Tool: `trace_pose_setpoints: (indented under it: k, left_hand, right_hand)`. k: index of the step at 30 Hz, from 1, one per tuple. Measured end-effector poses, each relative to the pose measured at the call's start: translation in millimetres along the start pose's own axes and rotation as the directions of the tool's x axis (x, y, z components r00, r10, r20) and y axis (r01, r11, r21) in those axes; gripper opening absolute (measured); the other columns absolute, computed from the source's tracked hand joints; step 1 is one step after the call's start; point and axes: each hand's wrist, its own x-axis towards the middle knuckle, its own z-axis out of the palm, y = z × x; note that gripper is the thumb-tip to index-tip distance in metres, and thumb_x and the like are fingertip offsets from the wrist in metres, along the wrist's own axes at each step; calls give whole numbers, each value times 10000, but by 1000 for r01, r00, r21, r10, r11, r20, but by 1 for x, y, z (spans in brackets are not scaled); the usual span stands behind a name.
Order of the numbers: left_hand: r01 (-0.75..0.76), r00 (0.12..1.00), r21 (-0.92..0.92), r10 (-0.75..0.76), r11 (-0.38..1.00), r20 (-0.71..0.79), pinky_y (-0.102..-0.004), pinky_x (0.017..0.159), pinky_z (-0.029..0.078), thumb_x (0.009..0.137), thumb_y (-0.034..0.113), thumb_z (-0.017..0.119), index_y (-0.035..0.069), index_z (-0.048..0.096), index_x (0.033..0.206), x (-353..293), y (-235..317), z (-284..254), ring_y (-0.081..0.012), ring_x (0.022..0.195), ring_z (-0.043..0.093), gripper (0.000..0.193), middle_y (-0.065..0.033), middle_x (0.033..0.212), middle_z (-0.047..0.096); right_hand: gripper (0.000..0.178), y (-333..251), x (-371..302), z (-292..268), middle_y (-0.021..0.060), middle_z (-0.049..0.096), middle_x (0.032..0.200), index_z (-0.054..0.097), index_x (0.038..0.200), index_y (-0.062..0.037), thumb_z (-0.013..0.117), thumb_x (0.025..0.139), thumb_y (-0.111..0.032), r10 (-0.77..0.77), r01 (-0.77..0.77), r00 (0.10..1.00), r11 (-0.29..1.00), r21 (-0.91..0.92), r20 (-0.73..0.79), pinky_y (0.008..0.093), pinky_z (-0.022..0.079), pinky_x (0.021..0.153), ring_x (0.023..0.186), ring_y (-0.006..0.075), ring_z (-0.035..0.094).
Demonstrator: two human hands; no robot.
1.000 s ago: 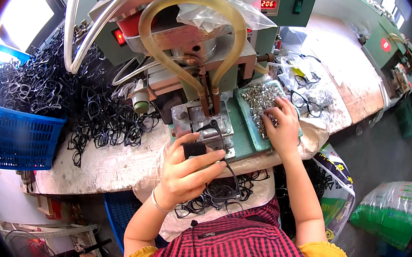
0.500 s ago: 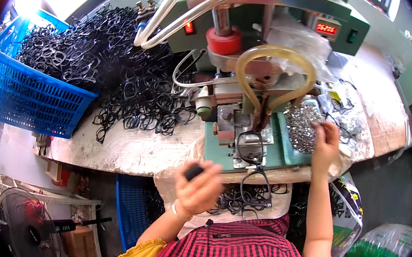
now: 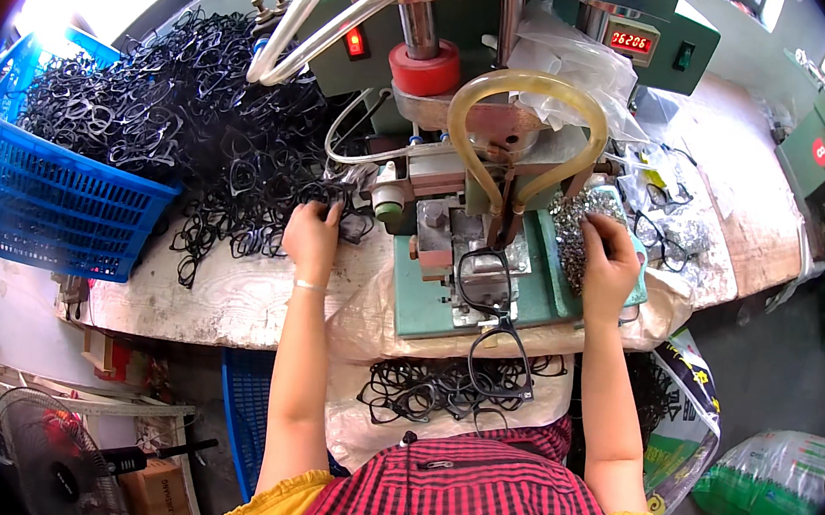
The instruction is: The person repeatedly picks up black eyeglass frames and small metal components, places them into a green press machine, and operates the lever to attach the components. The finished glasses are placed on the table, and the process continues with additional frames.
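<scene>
My left hand (image 3: pixel 311 244) reaches to the near right edge of a heap of black eyeglass frames (image 3: pixel 260 176). Its fingers are curled together, fingertips at a frame there. Over a green tray (image 3: pixel 639 281) of small shiny metal parts (image 3: pixel 570 236), my right hand (image 3: pixel 613 266) has its thumb and fingers pinched; whatever is between them is too small to see. Between the hands, a black eyeglass frame (image 3: pixel 480 300) hangs from the metal fixture of a green press machine (image 3: pixel 418 303), under a looped yellowish tube (image 3: pixel 460 112). Its lower rim overhangs the table edge.
A blue basket (image 3: pixel 62 196) tips its frames onto the table at left. More black frames (image 3: pixel 414 390) lie on the cloth before my apron. Clear plastic bags (image 3: pixel 578 69) sit by the press. A fan (image 3: pixel 59 467) stands low at left; green-and-white sacks (image 3: pixel 764 496) lie at right.
My left hand has moved forward and left to the heap; the dark object it held earlier no longer shows. My right hand stays at the tray, fingers drawn in. The whole view has shifted slightly.
</scene>
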Motion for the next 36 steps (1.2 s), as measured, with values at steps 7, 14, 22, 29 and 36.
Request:
trace_pose_setpoints:
  k: [7,14,22,29,36]
  left_hand:
    - [-76,986,-153,97,985,137,-359,635,493,835,240,785,52,775,899,5,-91,-41,-253,671,652,199,-115,772,701]
    - [111,772,-503,245,857,586,-262,689,501,865,135,779,-51,764,935,-5,-45,-24,-103,739,628,199,-71,837,746]
    - [180,977,-920,-174,349,125,-199,564,378,1006,141,655,43,651,950,-60,-27,-26,-43,626,494,113,26,751,592]
    - [-328,920,-944,211,-47,-330,-302,704,561,1046,91,494,5,554,1192,-55,114,-174,-220,755,658,180,-147,1014,653]
    - [-479,824,-877,328,-30,-461,-400,783,597,1024,42,498,-15,536,1174,-49,140,-179,-298,871,690,165,-198,1048,673]
  right_hand:
    - [116,-10,-23,-62,69,732,932,741,974,6,729,859,16,-67,77,996,971,-228,52,287,509,824,894,165,676]
    - [139,-86,-8,6,106,723,919,729,905,-4,720,781,59,-317,332,887,943,13,337,332,526,799,855,239,692]
    - [354,-75,-34,47,72,724,959,605,1184,18,696,841,27,-79,-19,952,949,314,294,286,516,875,940,136,682]
    - [453,-93,-32,45,68,725,964,540,1267,29,713,850,-9,19,-175,931,900,400,364,265,483,927,979,107,659]
    - [506,-127,-40,36,110,713,1109,492,1343,38,669,872,-12,60,-257,890,886,386,452,285,475,964,1073,156,663]
